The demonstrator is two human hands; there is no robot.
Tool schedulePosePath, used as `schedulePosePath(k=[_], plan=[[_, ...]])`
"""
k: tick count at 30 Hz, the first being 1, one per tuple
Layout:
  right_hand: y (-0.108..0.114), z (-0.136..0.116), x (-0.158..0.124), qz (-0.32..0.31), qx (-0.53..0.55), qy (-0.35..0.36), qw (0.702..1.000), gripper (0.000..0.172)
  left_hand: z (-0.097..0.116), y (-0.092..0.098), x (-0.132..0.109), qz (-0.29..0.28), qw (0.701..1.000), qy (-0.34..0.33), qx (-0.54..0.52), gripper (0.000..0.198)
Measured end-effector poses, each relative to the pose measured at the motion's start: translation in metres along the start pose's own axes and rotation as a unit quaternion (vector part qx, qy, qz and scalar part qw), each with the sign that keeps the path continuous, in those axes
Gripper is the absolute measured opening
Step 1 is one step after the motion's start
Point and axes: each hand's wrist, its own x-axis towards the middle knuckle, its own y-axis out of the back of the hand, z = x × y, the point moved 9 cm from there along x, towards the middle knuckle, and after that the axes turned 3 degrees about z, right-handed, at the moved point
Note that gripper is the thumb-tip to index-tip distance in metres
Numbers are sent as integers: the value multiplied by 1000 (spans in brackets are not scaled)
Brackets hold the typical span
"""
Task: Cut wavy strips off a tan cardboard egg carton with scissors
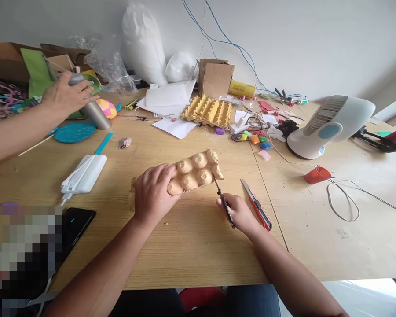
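A piece of tan egg carton point(195, 171) lies bumps-up on the wooden table point(191, 246). My left hand point(152, 193) is closed over its left end and presses it down. My right hand point(239, 213) grips a pair of dark scissors point(223, 201), whose tips touch the carton's right edge. A red utility knife point(256, 205) lies on the table just right of my right hand.
A co-worker's hand point(66, 94) at the far left holds a grey cylinder point(94, 110). A white power bank point(85, 174) and a black phone point(77, 222) lie at left. A yellow egg tray point(207, 111), a cardboard box point(214, 77), a white fan point(330, 125) and a red cup point(317, 175) stand beyond.
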Motion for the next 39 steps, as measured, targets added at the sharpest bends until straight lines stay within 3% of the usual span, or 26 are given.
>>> schedulePosePath(k=[7, 24, 34, 39], plan=[[5, -3, -2, 23, -13, -18, 999, 51, 2, -2, -1, -5, 1000, -16, 8, 56], [0, 3, -3, 30, 12, -53, 998, 52, 5, 7, -5, 64, 996, -22, 51, 56], [-3, 6, -1, -14, 22, -57, 998, 54, -1, 7, -3, 75, 993, -55, 73, 55], [-12, 11, -2, -40, 84, -78, 993, 56, 5, 7, -4, 81, 991, -68, 83, 54]])
